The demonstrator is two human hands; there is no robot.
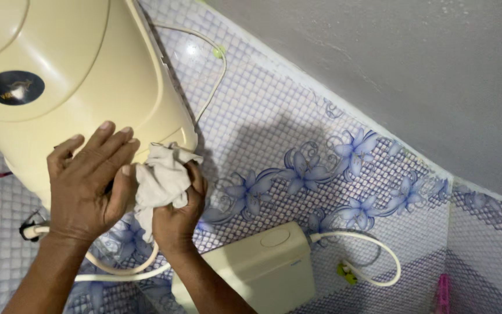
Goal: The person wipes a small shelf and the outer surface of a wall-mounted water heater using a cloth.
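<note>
Two hands' fingers around the cloth.

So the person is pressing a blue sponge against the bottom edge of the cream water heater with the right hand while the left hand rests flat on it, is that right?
Not quite. The head view shows the right hand gripping a crumpled whitish cloth, not a blue sponge. The rest holds: it is pressed to the cream water heater bottom edge, left hand flat on it.
</note>
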